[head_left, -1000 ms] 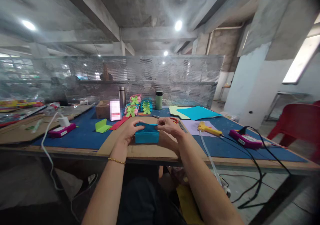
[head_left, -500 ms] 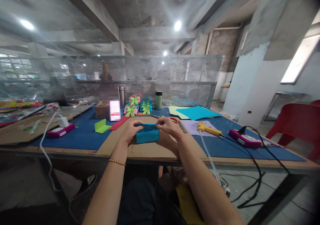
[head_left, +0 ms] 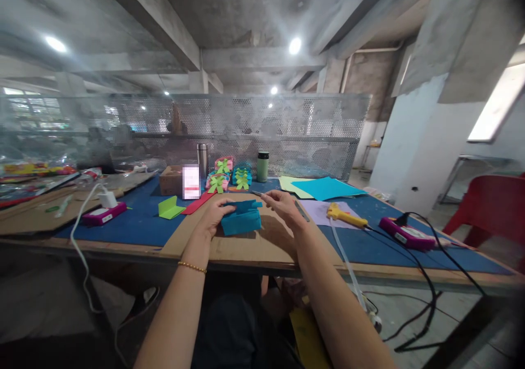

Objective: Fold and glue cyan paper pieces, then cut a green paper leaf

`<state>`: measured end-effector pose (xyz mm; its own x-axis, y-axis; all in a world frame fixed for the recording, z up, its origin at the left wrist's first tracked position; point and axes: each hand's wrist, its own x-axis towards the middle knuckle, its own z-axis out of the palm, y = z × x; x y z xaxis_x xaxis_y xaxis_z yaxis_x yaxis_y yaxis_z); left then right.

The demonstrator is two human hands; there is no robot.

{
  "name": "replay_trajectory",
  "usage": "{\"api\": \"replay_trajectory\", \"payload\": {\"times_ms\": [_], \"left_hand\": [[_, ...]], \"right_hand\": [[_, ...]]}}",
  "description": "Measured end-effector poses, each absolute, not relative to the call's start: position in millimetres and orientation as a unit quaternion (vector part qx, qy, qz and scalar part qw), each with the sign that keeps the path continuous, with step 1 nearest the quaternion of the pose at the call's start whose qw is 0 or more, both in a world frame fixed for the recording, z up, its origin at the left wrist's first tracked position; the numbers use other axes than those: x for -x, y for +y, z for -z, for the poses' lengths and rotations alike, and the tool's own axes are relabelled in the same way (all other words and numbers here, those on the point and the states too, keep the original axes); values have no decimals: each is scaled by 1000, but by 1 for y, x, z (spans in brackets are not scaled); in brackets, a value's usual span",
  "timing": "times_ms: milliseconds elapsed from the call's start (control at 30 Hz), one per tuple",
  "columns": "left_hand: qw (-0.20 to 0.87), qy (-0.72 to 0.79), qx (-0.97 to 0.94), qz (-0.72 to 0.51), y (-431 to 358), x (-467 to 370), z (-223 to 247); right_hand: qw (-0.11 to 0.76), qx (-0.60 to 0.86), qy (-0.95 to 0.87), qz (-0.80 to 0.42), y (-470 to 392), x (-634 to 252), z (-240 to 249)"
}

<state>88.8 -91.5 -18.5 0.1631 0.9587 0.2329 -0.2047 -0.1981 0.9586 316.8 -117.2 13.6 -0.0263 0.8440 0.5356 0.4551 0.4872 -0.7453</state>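
A blue paper box (head_left: 241,222) is held slightly tilted above the cardboard sheet. My left hand (head_left: 217,216) is closed on its left end, thumb on the upper edge. Off the box's upper right corner, my right hand (head_left: 281,204) has its fingers curled together, apart from the blue flap. What they hold, if anything, is hidden. Thin grey blades (head_left: 256,193) show just left of those fingertips, and I cannot tell whether the hand grips them.
Cardboard (head_left: 188,238) lies on the blue table. Yellow glue gun (head_left: 346,216) rests on purple paper (head_left: 314,212). Blue sheets (head_left: 328,187), a green bottle (head_left: 263,167), bow-topped boxes (head_left: 217,182), folded green paper (head_left: 170,209) and a cardboard box (head_left: 171,180) stand around. Cables hang at both sides.
My right hand has let go of the box's right end and moved slightly right and up. The box now tilts, its flap free at the right. The red scissor handles are no longer visible.
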Motion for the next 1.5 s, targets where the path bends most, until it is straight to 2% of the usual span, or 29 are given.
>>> {"api": "replay_trajectory", "payload": {"times_ms": [167,467,733,1133,1367,1500], "left_hand": [[521,330,-552,-561,-92,-90,18],[543,289,-577,-538,-101,-93,16],[510,322,-549,-578,-83,-88,24],[505,321,-569,-564,-88,-90,23],[485,325,-585,-563,-96,-91,19],[515,296,-615,-519,-106,-91,14]], "right_hand": [[481,474,-681,-282,-115,-315,-9],[481,438,-662,-372,-125,-314,-14],[481,434,-690,-323,-119,-312,-12],[481,389,-712,-333,-117,-316,-8],[476,446,-707,-274,-116,-314,-10],[499,486,-674,-247,-117,-314,-11]]}}
